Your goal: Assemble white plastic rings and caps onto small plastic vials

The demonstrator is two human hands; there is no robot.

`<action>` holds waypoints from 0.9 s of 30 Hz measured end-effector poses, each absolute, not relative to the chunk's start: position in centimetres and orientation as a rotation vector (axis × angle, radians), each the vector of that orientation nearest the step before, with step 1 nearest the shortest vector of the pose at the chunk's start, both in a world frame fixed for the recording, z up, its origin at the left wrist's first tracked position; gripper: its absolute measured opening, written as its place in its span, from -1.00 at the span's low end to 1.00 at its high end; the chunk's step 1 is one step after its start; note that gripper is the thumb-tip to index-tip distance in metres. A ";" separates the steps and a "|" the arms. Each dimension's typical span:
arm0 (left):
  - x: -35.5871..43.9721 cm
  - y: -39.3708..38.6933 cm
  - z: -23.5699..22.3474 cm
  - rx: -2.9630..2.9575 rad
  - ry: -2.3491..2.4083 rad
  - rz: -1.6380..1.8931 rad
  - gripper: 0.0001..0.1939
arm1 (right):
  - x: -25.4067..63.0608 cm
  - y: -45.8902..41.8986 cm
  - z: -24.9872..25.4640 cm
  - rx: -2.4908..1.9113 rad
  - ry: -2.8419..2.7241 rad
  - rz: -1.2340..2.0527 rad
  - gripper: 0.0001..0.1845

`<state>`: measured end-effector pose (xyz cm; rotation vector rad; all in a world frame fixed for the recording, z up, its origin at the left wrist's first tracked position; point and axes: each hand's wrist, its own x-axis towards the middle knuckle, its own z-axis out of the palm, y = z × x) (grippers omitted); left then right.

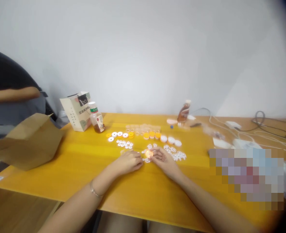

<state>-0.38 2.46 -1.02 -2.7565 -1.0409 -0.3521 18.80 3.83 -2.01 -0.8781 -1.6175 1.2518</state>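
My right hand [164, 161] pinches a small round, glowing orange piece [148, 153] between thumb and fingers, just above the table. Close on its left, my left hand [129, 162] rests with curled fingers, and whatever they may hold is hidden. White perforated discs [179, 156] lie beyond and to the right of my right hand. Past my left hand sits a cluster of small white parts [124, 143]. Behind these stand white and orange round caps or rings [120, 134] on the left and more round orange and white pieces [152, 135] on the right.
Clear rings [143, 128] line the back of the yellow table [133, 197]. A paper bag [78, 113] and a bottle [97, 119] stand back left, another bottle [183, 112] back right. Cables [261, 123] and a blurred-out patch [249, 178] lie right. Brown paper [33, 142] and another person's arm [14, 94] are left.
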 end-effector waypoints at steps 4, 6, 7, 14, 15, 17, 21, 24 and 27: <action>-0.3 2.6 -1.4 -2.695 -1.053 -0.325 -0.86 | 18.8 3.6 -1.7 -0.902 -1.602 1.263 -0.70; -0.3 2.6 -1.6 -2.678 -1.054 -0.331 -0.87 | 18.7 3.6 -1.6 -0.910 -1.592 1.274 -0.69; -0.3 2.6 -1.6 -2.673 -1.054 -0.341 -0.87 | 18.7 3.5 -1.6 -0.911 -1.586 1.279 -0.69; -0.6 2.7 -1.1 -2.691 -0.956 -0.578 -0.87 | 18.7 3.6 -1.6 -0.875 -1.556 1.309 -0.67; -0.6 2.7 -1.1 -2.671 -0.935 -0.676 -0.88 | 18.7 3.6 -1.6 -0.872 -1.556 1.310 -0.67; -0.6 2.7 -1.1 -2.613 -0.884 -0.870 -0.90 | 18.7 3.6 -1.6 -0.863 -1.564 1.311 -0.66; -0.1 2.5 -1.1 -2.547 -0.771 -1.005 -0.92 | 18.7 3.6 -1.7 -0.818 -1.603 1.345 -0.65; 0.1 2.4 -1.1 -2.510 -0.735 -0.979 -0.93 | 18.6 3.6 -1.9 -0.816 -1.612 1.376 -0.64; 0.1 2.4 -1.0 -2.475 -0.712 -0.925 -0.93 | 18.6 3.5 -1.9 -0.811 -1.616 1.400 -0.63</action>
